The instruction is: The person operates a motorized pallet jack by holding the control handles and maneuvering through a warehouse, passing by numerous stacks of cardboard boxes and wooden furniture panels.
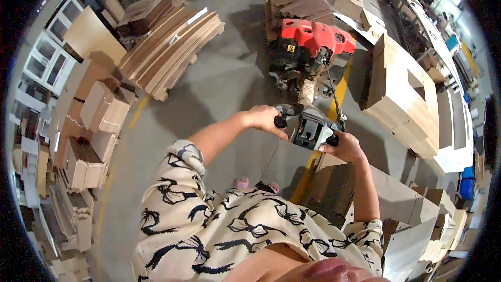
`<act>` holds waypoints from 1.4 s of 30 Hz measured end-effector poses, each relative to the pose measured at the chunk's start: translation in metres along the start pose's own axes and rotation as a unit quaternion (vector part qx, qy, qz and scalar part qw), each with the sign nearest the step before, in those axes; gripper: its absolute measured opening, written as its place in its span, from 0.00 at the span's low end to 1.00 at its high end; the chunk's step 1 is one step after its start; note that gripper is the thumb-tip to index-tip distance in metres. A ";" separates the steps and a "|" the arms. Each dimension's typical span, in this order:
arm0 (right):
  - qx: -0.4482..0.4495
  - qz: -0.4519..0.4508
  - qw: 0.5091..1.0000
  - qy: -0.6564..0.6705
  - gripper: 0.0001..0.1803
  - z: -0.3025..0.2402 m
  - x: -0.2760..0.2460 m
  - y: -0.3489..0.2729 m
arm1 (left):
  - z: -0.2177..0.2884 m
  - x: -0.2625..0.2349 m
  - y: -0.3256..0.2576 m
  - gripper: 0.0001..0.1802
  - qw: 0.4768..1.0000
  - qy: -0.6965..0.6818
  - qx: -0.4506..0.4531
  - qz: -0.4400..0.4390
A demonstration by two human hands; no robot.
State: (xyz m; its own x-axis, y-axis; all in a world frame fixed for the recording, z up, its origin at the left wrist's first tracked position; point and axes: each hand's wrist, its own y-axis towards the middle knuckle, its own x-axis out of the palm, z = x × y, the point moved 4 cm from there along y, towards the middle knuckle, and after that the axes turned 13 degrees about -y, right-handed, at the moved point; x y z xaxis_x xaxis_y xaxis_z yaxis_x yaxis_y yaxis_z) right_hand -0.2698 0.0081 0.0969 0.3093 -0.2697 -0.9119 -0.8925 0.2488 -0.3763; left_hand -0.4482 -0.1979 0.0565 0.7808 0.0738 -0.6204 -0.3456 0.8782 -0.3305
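An electric pallet truck (315, 34) with a red cover and black lower body stands ahead of me. Its tiller handle (309, 131), grey with a dark centre, reaches back toward my body. My left hand (265, 120) is wrapped around the left end of this handle, beside a black round knob. On the right end, my right hand (343, 146) grips the other side, thumb toward the middle. A cable runs from the handle up to the truck. The truck's forks are hidden behind its body, where dark brown boards (304, 8) lie.
Stacked long brown panels (172, 52) rest on a pallet at the left, with cardboard boxes (99, 109) nearer. Large wooden cabinet boxes (404, 94) line the right. Brown and white panels (386, 198) stand close by my right arm. Yellow lines (342, 89) mark the grey floor.
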 end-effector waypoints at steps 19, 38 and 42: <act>0.115 0.027 0.993 0.011 0.38 -0.129 0.025 0.040 | -0.087 -0.091 -0.046 0.38 0.994 0.056 0.084 -0.032; 0.103 0.023 0.994 0.018 0.42 -0.132 0.071 0.056 | -0.142 -0.060 -0.005 0.31 0.994 0.009 0.041 -0.099; 0.110 0.036 0.993 0.012 0.45 -0.107 0.044 0.010 | -0.076 -0.055 -0.022 0.23 0.989 -0.006 -0.031 -0.142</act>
State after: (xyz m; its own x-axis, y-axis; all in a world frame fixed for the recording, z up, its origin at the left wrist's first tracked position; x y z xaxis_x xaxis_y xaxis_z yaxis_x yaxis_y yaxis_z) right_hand -0.3003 -0.1012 0.0707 0.2379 -0.2654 -0.9343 -0.8176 0.4647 -0.3401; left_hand -0.5236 -0.2575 0.0438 0.8568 -0.1669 -0.4879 -0.1415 0.8338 -0.5336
